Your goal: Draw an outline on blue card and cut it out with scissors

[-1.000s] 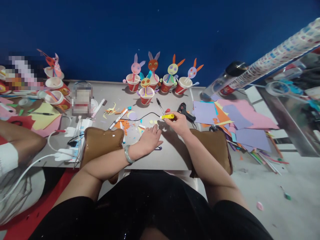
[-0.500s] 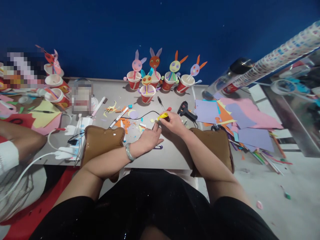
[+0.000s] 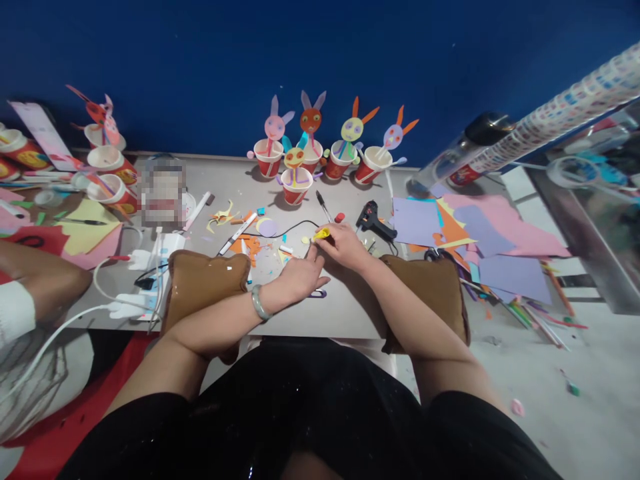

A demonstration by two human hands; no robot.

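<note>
My right hand is closed round a small glossy yellow object, whose kind I cannot make out. Its fingertips meet those of my left hand, which wears a bangle. The left fingers are drawn together at the yellow object's lower end; whatever they pinch is too small to name. Partly under my left hand lies a purple-edged loop. A pen and a red cap-like piece are just beyond my right hand.
Paper cups with rabbit figures stand at the back. A black glue gun lies to the right, near coloured paper sheets. Paper scraps and a white marker lie left. Brown cushions flank my forearms. Another person's arm rests at left.
The yellow object has shifted slightly left and less of it shows beyond my right fingers. Both hands stay together in nearly the same place; the view has moved a little.
</note>
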